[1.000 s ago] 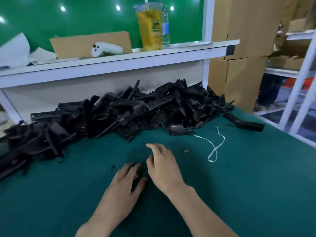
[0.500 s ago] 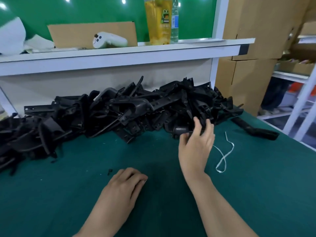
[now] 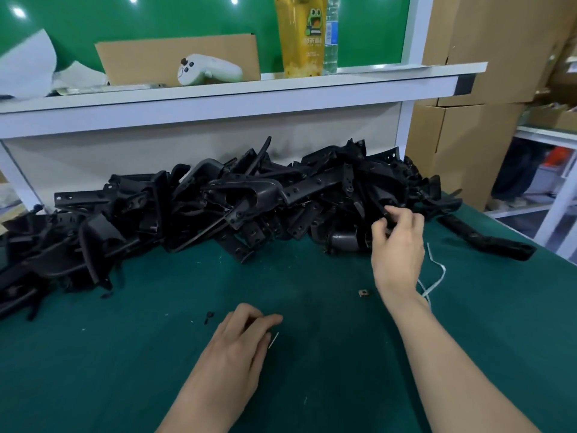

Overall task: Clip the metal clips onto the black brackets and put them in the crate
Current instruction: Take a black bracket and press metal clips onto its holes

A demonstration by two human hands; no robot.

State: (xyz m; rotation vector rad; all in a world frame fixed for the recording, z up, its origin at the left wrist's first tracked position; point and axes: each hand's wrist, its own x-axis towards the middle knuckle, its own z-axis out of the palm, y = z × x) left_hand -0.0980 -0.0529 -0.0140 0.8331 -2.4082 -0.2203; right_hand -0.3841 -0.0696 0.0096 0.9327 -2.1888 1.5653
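Observation:
A long pile of black brackets (image 3: 218, 210) lies along the back of the green table (image 3: 499, 307). My right hand (image 3: 398, 248) is at the pile's right end, its thumb and fingers pinching a black bracket (image 3: 382, 210) at the edge of the heap. My left hand (image 3: 237, 345) rests on the mat in front of me with fingers curled; what it holds is hidden. One small metal clip (image 3: 363, 292) lies on the mat just left of my right wrist. No crate is in view.
A lone black bracket (image 3: 487, 240) lies at the right of the table, and a white strap (image 3: 435, 276) beside my right wrist. A white shelf (image 3: 237, 98) above the pile holds a controller, a drink cup, a bottle and cardboard. Cardboard boxes (image 3: 477, 120) stand at the right.
My right hand left the spot beside my left hand, reached forward and right to the pile, and now pinches a bracket. The left hand curled and stayed on the mat.

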